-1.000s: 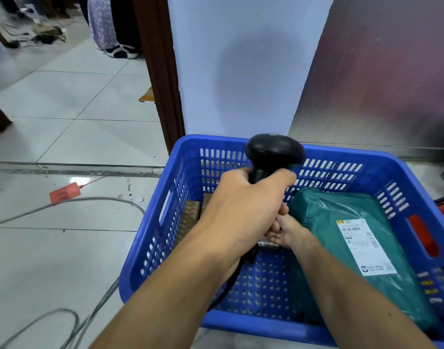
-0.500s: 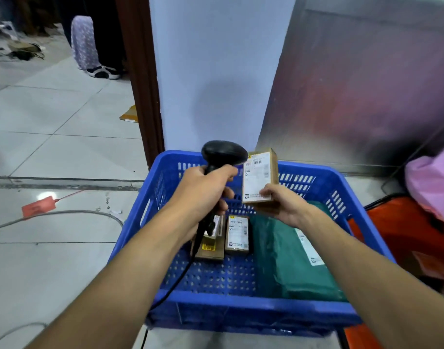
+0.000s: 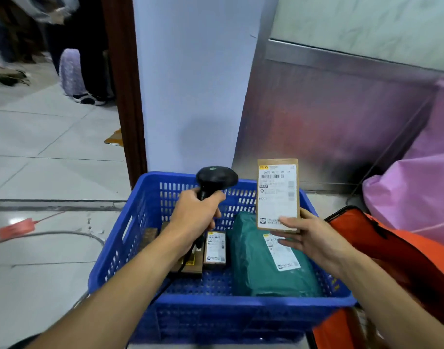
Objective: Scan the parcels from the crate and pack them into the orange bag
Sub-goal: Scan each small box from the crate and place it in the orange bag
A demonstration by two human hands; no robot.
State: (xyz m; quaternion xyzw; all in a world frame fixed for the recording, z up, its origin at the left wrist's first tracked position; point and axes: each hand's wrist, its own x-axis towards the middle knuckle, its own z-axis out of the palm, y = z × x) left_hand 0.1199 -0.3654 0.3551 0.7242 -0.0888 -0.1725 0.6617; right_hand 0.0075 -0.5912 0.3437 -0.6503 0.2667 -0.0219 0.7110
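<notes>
Your left hand grips the black barcode scanner over the blue crate; your right hand holds a labelled cardboard parcel upright above it. Green mailer lies inside; orange bag beside the crate.

One blue crate. Inside the crate, three parcels show plainly: one green bag parcel and two small brown boxes, one with its label up and one partly hidden under the left arm. A further brown shape leans at the crate's left wall; what it is cannot be told. Above the crate, one more brown box. One black scanner. One orange bag right of the crate. One pink bag behind the orange one. Two hands: left, right. One red tag on the floor left of the crate.
</notes>
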